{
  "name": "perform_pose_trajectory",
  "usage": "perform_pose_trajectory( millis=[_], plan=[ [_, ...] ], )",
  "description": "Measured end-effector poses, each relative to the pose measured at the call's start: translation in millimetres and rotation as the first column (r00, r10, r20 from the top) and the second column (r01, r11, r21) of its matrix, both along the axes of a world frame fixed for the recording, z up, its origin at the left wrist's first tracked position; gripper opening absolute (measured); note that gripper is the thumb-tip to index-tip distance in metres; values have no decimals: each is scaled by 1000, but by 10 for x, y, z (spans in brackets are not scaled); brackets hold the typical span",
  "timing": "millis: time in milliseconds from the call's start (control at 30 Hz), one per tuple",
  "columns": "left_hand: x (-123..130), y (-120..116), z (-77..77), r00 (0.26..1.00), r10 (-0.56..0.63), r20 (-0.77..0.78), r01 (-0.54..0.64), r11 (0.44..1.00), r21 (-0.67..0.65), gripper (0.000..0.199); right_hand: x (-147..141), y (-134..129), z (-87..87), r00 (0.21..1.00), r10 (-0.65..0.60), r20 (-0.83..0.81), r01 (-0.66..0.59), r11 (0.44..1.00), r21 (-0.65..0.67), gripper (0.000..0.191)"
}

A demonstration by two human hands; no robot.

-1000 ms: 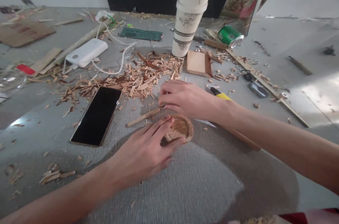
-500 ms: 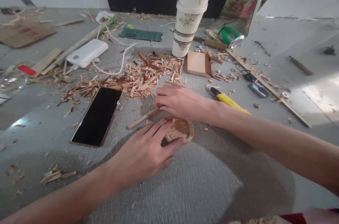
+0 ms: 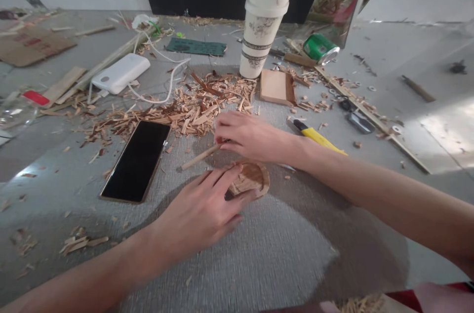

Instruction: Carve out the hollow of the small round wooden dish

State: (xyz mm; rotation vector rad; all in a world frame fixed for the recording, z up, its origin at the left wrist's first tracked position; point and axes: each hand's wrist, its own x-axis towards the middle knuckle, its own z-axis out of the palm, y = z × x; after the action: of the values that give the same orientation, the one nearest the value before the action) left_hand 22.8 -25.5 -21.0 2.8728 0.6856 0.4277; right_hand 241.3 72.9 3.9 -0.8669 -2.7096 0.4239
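A small round wooden piece with a hollowed face (image 3: 254, 178) lies on the grey textured mat (image 3: 259, 254). My left hand (image 3: 211, 202) grips it from the left, fingers along its far side and thumb on its near edge. Just beyond it, my right hand (image 3: 246, 135) is closed around a thin wooden stick (image 3: 202, 156), whose free end points left over the mat. A small blade-like tip shows under my right wrist; what it belongs to is hidden.
A phone (image 3: 137, 162) lies left of my hands. Wood shavings (image 3: 200, 105) are heaped beyond. Farther back stand a paper cup (image 3: 261, 31) and a cardboard tray (image 3: 277, 87). A yellow cutter (image 3: 320, 139) lies by my right forearm; a green can (image 3: 320, 49), a power bank (image 3: 120, 73) lie behind.
My right hand has moved slightly away from me and left with the stick, widening the gap to the round piece. My left hand has hardly moved.
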Motion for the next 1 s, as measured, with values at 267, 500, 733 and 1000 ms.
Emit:
perform_pose_trajectory(
  millis=[267, 500, 733, 1000],
  plan=[
    [-2, -61, 18, 1000, 4, 4, -4, 998, 65, 37, 477, -326, 253, 675, -596, -436, 318, 767, -557, 9],
    [-6, -59, 22, 1000, 7, -15, -6, 998, 64, 40, 656, -733, 225, 409, -757, -510, 361, 648, -671, 19],
    [4, -33, 43, 1000, -31, -3, 31, 992, 123, 38, 593, -944, 99, 767, -635, -92, 550, 725, -415, 23],
    [6, 9, 67, 998, -29, 63, 20, 990, 138, 34, 459, -1034, -37, 830, -557, -17, 545, 818, -183, 10]
  ],
)
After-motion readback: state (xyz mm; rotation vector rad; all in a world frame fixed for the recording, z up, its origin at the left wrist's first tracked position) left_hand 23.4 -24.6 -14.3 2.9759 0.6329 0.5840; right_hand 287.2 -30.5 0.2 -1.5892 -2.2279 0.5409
